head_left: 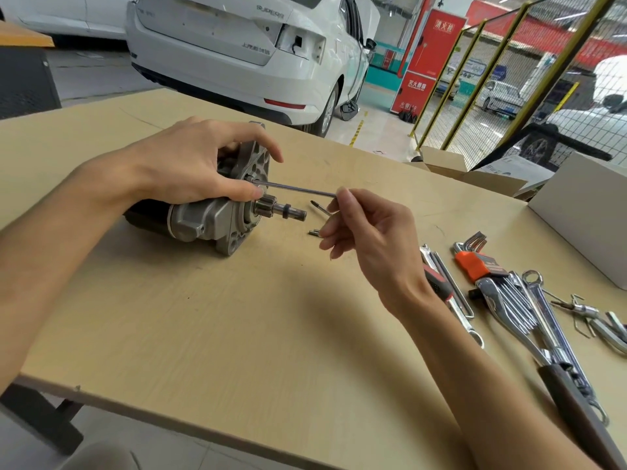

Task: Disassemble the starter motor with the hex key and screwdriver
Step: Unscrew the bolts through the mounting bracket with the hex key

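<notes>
pale wooden desk point(210, 334) in a garage, white car point(244, 52) behind; left hand point(190, 164) grips the grey starter motor point(217, 218), right hand point(366, 228) pinches the hex key point(298, 189).

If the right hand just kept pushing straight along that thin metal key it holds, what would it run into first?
Probably the starter motor. The right hand pinches the hex key, whose far tip sits at a bolt on the motor's flange, beside the left hand's thumb. Depth is hard to judge.

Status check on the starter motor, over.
Left hand grips starter motor. Right hand pinches hex key, tip in flange bolt. Loose screws beside shaft; nothing blocking.
</notes>
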Demonstrator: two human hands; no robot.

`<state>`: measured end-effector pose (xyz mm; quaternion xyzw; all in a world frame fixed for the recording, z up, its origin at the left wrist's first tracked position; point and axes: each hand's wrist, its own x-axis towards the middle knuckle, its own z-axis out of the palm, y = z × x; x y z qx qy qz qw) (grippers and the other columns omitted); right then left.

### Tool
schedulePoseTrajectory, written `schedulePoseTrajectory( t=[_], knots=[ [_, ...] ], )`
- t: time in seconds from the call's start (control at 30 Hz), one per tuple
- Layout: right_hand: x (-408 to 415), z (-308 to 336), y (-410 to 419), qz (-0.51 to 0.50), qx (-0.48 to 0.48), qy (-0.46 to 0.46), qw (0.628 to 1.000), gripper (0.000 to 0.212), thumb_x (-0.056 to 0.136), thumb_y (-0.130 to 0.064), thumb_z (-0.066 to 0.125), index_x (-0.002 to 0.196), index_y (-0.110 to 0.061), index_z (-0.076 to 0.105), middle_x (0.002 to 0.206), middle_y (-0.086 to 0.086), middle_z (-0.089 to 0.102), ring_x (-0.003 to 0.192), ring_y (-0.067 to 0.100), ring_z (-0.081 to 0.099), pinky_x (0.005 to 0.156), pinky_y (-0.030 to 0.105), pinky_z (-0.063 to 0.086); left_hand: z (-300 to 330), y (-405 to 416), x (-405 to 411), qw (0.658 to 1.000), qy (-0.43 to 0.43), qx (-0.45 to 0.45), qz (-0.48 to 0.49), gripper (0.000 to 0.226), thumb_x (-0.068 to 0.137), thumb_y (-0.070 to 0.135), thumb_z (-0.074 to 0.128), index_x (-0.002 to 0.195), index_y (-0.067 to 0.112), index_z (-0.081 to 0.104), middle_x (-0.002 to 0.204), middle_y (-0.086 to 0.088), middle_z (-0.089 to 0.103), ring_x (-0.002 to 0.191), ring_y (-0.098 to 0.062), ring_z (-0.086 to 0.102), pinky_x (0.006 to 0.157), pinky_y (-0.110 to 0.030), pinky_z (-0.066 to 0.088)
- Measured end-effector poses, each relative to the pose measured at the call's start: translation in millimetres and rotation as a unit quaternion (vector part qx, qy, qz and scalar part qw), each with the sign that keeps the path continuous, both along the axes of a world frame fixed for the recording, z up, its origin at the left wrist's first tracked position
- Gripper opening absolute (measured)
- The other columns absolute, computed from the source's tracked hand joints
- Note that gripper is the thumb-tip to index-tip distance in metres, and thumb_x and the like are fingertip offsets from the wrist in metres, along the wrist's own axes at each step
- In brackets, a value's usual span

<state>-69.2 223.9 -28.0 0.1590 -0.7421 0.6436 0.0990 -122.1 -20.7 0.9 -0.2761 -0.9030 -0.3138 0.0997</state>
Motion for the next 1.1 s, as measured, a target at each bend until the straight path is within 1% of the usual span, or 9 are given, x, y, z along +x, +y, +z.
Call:
schedulePoseTrajectory(
  t=[0.07, 0.13, 0.23, 0.3, 0.37, 0.6, 0.83, 1.0, 1.1],
  knots=[
    [-1.1, -2.5, 1.5, 0.007, -0.002, 0.005, 1.000, 0.029, 0.103, -0.010, 0.048, 0.089, 0.010, 0.064, 0.064, 0.009, 0.066, 0.055, 0.018, 0.065, 0.052, 0.025, 0.054, -0.5, -0.7, -0.8, 1.000, -0.007, 0.006, 0.006, 0.047, 0.075, 0.046, 0.077, 0.112, 0.063, 0.053, 0.117, 0.011, 0.065, 0.112, -0.009, 0.056, 0.088, -0.030, 0.042],
    [-2.0, -4.9, 2.0, 0.008, -0.010, 0.011, 1.000, 0.026, 0.102, -0.008, 0.051, 0.088, 0.009, 0.065, 0.066, 0.012, 0.069, 0.057, 0.021, 0.068, 0.054, 0.027, 0.056, -0.8, -1.3, -1.2, 1.000, -0.016, 0.010, 0.013, 0.046, 0.076, 0.044, 0.079, 0.111, 0.062, 0.056, 0.116, 0.016, 0.064, 0.110, -0.005, 0.056, 0.088, -0.029, 0.041],
    [-3.5, -6.5, 1.8, 0.014, -0.017, 0.023, 0.999, 0.021, 0.101, -0.005, 0.053, 0.088, 0.002, 0.068, 0.072, 0.020, 0.071, 0.061, 0.027, 0.071, 0.058, 0.029, 0.057, -2.0, -1.6, -2.1, 0.999, -0.031, 0.006, 0.010, 0.034, 0.079, 0.043, 0.077, 0.102, 0.063, 0.062, 0.105, 0.026, 0.064, 0.098, 0.007, 0.058, 0.078, -0.022, 0.043],
    [-4.3, -7.3, 1.4, 0.017, -0.013, 0.035, 0.999, 0.020, 0.100, -0.004, 0.054, 0.089, -0.003, 0.070, 0.073, 0.019, 0.072, 0.063, 0.029, 0.072, 0.059, 0.030, 0.058, -2.9, -1.5, -3.0, 0.999, -0.038, 0.003, 0.003, 0.027, 0.080, 0.045, 0.075, 0.099, 0.062, 0.064, 0.099, 0.033, 0.063, 0.095, 0.014, 0.055, 0.073, -0.019, 0.040],
    [-4.8, -8.2, 1.0, 0.017, -0.009, 0.044, 0.999, 0.020, 0.100, -0.004, 0.054, 0.088, -0.007, 0.070, 0.071, 0.014, 0.072, 0.063, 0.028, 0.072, 0.059, 0.030, 0.058, -3.4, -2.0, -3.2, 0.999, -0.039, 0.000, 0.001, 0.028, 0.077, 0.049, 0.075, 0.100, 0.061, 0.065, 0.098, 0.037, 0.062, 0.095, 0.016, 0.055, 0.073, -0.016, 0.039],
    [-6.1, -11.5, 3.2, 0.008, 0.017, 0.096, 0.995, 0.018, 0.098, -0.003, 0.057, 0.092, -0.012, 0.072, 0.074, 0.015, 0.072, 0.067, 0.027, 0.073, 0.064, 0.031, 0.060, -3.6, -4.9, -3.8, 1.000, -0.016, 0.011, 0.002, 0.034, 0.073, 0.044, 0.082, 0.099, 0.060, 0.066, 0.099, 0.033, 0.064, 0.095, 0.013, 0.056, 0.075, -0.019, 0.041],
    [-8.4, -14.9, 3.9, -0.030, 0.074, 0.160, 0.984, 0.013, 0.097, -0.007, 0.060, 0.097, -0.012, 0.072, 0.074, 0.007, 0.072, 0.067, 0.017, 0.073, 0.065, 0.028, 0.061, -2.5, -5.2, -3.5, 1.000, -0.012, 0.003, 0.009, 0.033, 0.074, 0.044, 0.082, 0.099, 0.059, 0.067, 0.101, 0.030, 0.064, 0.097, 0.015, 0.055, 0.075, -0.020, 0.042],
    [-7.0, -11.3, 1.9, -0.023, 0.023, 0.085, 0.996, 0.017, 0.099, -0.005, 0.058, 0.088, -0.006, 0.071, 0.065, 0.012, 0.070, 0.059, 0.027, 0.070, 0.056, 0.032, 0.058, -2.6, -4.2, -4.8, 0.999, -0.045, -0.008, 0.014, 0.033, 0.076, 0.044, 0.080, 0.102, 0.059, 0.066, 0.101, 0.029, 0.065, 0.093, 0.013, 0.058, 0.074, -0.020, 0.043],
    [-6.1, -8.0, 0.2, -0.016, 0.013, 0.024, 0.999, 0.026, 0.101, -0.012, 0.054, 0.081, 0.001, 0.066, 0.058, 0.011, 0.066, 0.050, 0.026, 0.065, 0.048, 0.029, 0.054, -2.1, -4.1, -4.7, 0.999, -0.047, -0.011, 0.014, 0.038, 0.073, 0.051, 0.078, 0.106, 0.063, 0.063, 0.104, 0.029, 0.065, 0.097, 0.014, 0.057, 0.077, -0.017, 0.043]
  ],
)
